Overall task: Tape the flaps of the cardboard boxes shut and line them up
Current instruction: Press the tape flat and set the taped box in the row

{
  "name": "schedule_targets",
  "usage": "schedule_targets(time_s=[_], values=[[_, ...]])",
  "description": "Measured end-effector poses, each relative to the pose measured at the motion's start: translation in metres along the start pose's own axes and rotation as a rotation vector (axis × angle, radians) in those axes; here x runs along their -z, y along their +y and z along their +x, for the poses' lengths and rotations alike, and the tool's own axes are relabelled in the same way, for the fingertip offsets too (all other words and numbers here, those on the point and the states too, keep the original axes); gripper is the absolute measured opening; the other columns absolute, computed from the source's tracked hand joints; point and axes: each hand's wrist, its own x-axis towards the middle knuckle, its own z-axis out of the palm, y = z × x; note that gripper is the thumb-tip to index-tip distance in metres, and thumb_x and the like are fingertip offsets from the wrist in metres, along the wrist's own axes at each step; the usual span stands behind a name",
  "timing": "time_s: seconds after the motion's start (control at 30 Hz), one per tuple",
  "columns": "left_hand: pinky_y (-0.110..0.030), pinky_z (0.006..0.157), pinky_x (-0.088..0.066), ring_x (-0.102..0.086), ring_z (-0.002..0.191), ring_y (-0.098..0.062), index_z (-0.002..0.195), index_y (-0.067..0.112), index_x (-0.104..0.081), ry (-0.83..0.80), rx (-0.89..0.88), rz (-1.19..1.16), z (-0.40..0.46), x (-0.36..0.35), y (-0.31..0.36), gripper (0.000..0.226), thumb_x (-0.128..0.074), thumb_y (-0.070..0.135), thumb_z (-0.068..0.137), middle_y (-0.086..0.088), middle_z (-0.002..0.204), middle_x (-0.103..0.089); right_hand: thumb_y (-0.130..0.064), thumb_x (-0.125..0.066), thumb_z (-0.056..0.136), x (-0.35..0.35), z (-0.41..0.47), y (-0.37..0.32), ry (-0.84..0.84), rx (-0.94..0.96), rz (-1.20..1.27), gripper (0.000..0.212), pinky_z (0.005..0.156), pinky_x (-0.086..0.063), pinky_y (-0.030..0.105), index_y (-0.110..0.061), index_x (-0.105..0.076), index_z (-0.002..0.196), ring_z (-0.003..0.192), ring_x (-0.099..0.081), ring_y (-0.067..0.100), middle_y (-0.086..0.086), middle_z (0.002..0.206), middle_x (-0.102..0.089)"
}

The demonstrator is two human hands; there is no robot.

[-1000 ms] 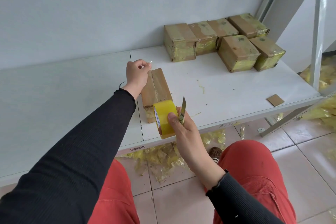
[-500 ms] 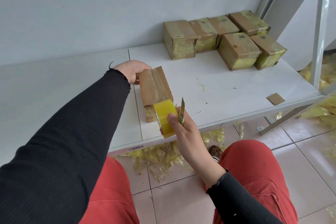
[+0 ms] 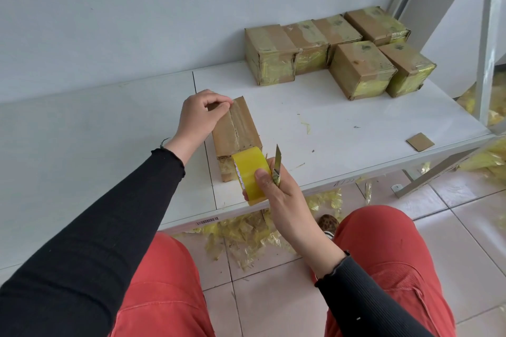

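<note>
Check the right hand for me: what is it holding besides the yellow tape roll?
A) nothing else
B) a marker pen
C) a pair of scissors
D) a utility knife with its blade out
D: the right hand grips the yellow tape roll and a utility knife, its blade pointing up.

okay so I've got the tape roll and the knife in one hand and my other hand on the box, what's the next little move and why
Probably press the tape end down at the far edge of the cardboard box. Your left hand pinches there, and the yellow tape roll, held with the utility knife in your right hand, sits at the near end. The centre seam between the flaps shows no clear tape, so anchoring it comes before cutting.
</note>
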Motion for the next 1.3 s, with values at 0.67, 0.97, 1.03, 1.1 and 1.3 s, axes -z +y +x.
schedule_targets(time_s=[0.67, 0.97, 1.03, 1.1, 1.3], values=[[-0.013, 0.067, -0.054, -0.074, 0.084, -0.002, 0.101, 0.021, -0.081, -0.447, 0.326, -0.086, 0.035, 0.016, -0.014, 0.027, -0.077, 0.044, 0.089, 0.008, 0.093, -0.080, -0.037, -0.043, 0.108, -0.009, -0.010, 0.010, 0.085, 0.074, -0.023, 0.021, 0.078, -0.052, 0.019, -0.045, -0.061, 0.102, 0.088, -0.068, 0.018, -0.013, 0.093, -0.067], [-0.024, 0.078, -0.054, -0.074, 0.084, -0.007, 0.097, 0.025, -0.082, -0.405, 0.478, -0.214, 0.027, 0.011, -0.026, 0.039, -0.077, 0.060, 0.081, 0.003, 0.096, -0.080, -0.047, -0.043, 0.105, -0.013, -0.029, 0.032, 0.096, -0.168, -0.222, 0.035, 0.081, -0.047, 0.047, -0.013, -0.049, 0.103, 0.080, -0.051, 0.027, 0.008, 0.082, -0.047], [-0.027, 0.079, -0.053, -0.073, 0.081, -0.006, 0.099, 0.030, -0.080, -0.413, 0.515, -0.256, 0.025, 0.008, -0.028, 0.037, -0.070, 0.063, 0.085, 0.007, 0.093, -0.078, -0.039, -0.044, 0.106, -0.012, -0.019, 0.025, 0.075, -0.197, -0.214, 0.033, 0.081, -0.050, 0.053, -0.006, -0.050, 0.102, 0.081, -0.057, 0.040, 0.016, 0.080, -0.048], [-0.027, 0.077, -0.053, -0.072, 0.079, -0.008, 0.101, 0.033, -0.076, -0.426, 0.533, -0.284, 0.025, 0.006, -0.026, 0.033, -0.064, 0.062, 0.090, 0.008, 0.090, -0.076, -0.038, -0.045, 0.103, -0.012, -0.010, 0.019, 0.063, -0.233, -0.243, 0.034, 0.082, -0.051, 0.054, -0.004, -0.048, 0.099, 0.085, -0.060, 0.042, 0.015, 0.081, -0.053], [-0.028, 0.067, -0.056, -0.070, 0.078, -0.018, 0.103, 0.026, -0.072, -0.416, 0.674, -0.299, 0.038, 0.008, -0.020, 0.044, -0.071, 0.063, 0.079, -0.002, 0.093, -0.071, -0.041, -0.047, 0.105, -0.004, -0.006, -0.003, 0.098, -0.177, -0.292, 0.024, 0.085, -0.054, 0.054, -0.022, -0.056, 0.095, 0.082, -0.063, 0.036, 0.011, 0.079, -0.060]])
